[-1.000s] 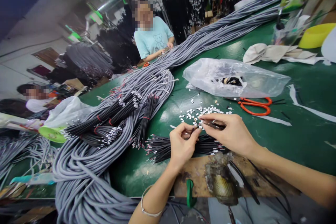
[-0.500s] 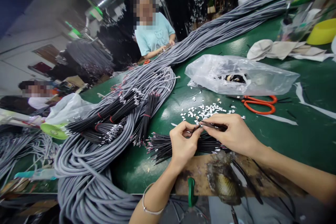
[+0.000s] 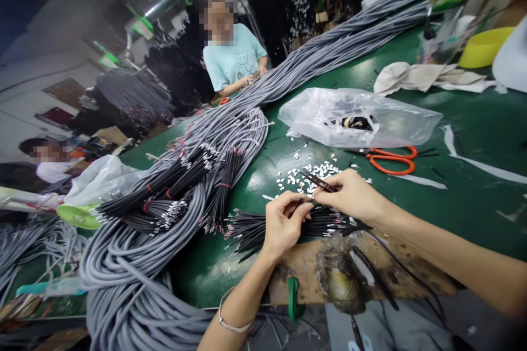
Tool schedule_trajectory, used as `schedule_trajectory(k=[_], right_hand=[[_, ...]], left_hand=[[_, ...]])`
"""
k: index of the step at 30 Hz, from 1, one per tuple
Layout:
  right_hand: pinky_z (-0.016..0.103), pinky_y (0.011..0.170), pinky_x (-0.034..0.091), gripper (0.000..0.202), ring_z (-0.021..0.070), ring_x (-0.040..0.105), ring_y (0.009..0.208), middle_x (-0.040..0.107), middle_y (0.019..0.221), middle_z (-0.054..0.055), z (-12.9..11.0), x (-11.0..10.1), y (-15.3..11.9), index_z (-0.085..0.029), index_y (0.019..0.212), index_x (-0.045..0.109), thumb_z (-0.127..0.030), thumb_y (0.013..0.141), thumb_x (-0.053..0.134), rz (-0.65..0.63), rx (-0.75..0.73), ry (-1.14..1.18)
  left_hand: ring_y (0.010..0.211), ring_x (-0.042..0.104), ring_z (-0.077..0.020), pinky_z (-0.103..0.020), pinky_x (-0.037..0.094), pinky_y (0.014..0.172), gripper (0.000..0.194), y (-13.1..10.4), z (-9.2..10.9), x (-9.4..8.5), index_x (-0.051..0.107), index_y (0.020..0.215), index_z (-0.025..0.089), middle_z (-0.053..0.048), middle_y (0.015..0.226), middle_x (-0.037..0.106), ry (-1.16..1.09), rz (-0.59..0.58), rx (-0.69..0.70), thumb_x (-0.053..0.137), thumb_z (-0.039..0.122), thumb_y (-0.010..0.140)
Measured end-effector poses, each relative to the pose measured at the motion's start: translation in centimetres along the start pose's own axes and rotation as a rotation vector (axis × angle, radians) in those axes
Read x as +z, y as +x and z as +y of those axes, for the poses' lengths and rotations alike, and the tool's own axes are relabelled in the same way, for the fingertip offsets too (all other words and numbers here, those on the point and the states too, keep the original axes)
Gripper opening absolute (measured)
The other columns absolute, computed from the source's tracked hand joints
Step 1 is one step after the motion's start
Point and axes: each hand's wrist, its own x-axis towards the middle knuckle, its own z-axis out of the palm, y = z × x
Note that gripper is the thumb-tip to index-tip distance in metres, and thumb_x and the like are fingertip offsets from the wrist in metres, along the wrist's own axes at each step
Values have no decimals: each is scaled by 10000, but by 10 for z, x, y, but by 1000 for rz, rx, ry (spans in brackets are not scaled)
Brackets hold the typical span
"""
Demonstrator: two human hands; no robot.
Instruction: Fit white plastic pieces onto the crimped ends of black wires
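Note:
My left hand (image 3: 284,224) is closed in a pinch on a thin black cable, mostly hidden by the fingers. Close against it, my right hand (image 3: 349,194) holds dark tweezers (image 3: 316,180), their tips pointing up and left, while its thumb and fingertip meet near the left fingertips. Under both hands lies a bundle of short black cables (image 3: 251,228) with stripped, reddish ends. Small white scraps (image 3: 307,174) are scattered on the green table (image 3: 415,208) just beyond the hands.
Orange-handled scissors (image 3: 393,160) lie beside a clear plastic bag (image 3: 358,115). Thick grey cables (image 3: 140,263) run along the left and back. A wooden board (image 3: 296,263) with a green clamp (image 3: 293,299) is at the near edge. A person (image 3: 234,60) sits across the table.
The tweezers have swung from between the fingertips to point up and away, and the right fingertips now meet the left ones. The whole view has shifted slightly.

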Motion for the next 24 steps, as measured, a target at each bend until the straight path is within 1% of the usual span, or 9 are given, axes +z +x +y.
schedule_trajectory(k=[3, 6, 8, 10, 13, 17, 19, 22, 24], right_hand=[[208, 411, 302, 202, 102, 438, 459, 503, 472, -25, -1, -3, 1, -122, 557, 642, -256, 680, 555, -58, 43, 96], [219, 514, 386, 187, 132, 527, 563, 602, 583, -7, -7, -7, -1, -131, 675, 691, -251, 704, 550, -77, -11, 132], [228, 577, 406, 194, 151, 561, 637, 641, 651, -2, -10, -10, -2, -144, 733, 704, -260, 729, 549, -80, -60, 110], [231, 576, 402, 197, 158, 565, 650, 652, 664, 1, -10, -11, -3, -151, 732, 701, -268, 754, 545, -76, -109, 36], [222, 547, 374, 198, 139, 537, 615, 646, 658, -1, -8, -12, -3, -158, 719, 681, -255, 791, 524, -78, -169, -89], [219, 495, 299, 227, 111, 444, 535, 564, 558, -21, -8, -10, -5, -162, 632, 607, -244, 818, 508, -82, -205, -230], [219, 488, 278, 238, 106, 413, 518, 532, 541, -26, -11, -8, -6, -163, 599, 556, -222, 823, 497, -70, -203, -280], [216, 488, 274, 214, 107, 413, 516, 533, 555, -24, -15, -3, -9, -171, 609, 509, -173, 820, 480, -87, -155, -313], [217, 488, 279, 208, 112, 430, 519, 544, 564, -18, -15, -1, -9, -180, 611, 490, -167, 818, 478, -91, -126, -331]], left_hand=[[459, 503, -79, -188, 422, 443, 161, 2, 3, -1, 629, 735, 130, 10, 553, 540, 6, -20, -18, 671, 284, 709], [405, 460, -68, -182, 390, 408, 218, 3, 9, -3, 635, 697, 112, 18, 476, 520, -10, -29, -72, 688, 323, 683], [401, 451, -66, -182, 380, 404, 236, 3, 11, -3, 644, 686, 104, 13, 467, 522, -14, -41, -98, 690, 335, 681], [408, 451, -68, -186, 378, 409, 252, 3, 13, -4, 651, 675, 102, 5, 475, 528, -4, -69, -121, 679, 351, 694], [409, 444, -69, -190, 377, 418, 290, 3, 16, -6, 650, 642, 101, 0, 465, 521, 32, -116, -161, 662, 385, 706], [392, 447, -76, -198, 375, 413, 303, 3, 18, -5, 642, 638, 104, -2, 448, 529, 42, -128, -212, 688, 402, 662], [391, 444, -75, -197, 364, 411, 285, 2, 17, -2, 605, 601, 116, 5, 451, 532, 31, -97, -198, 721, 375, 623], [423, 426, -59, -177, 340, 427, 322, 2, 14, 1, 485, 505, 136, 35, 462, 505, 1, -20, -109, 770, 279, 554], [452, 425, -55, -168, 333, 443, 347, 2, 11, 2, 447, 480, 135, 45, 475, 491, -12, 10, -55, 778, 225, 536]])
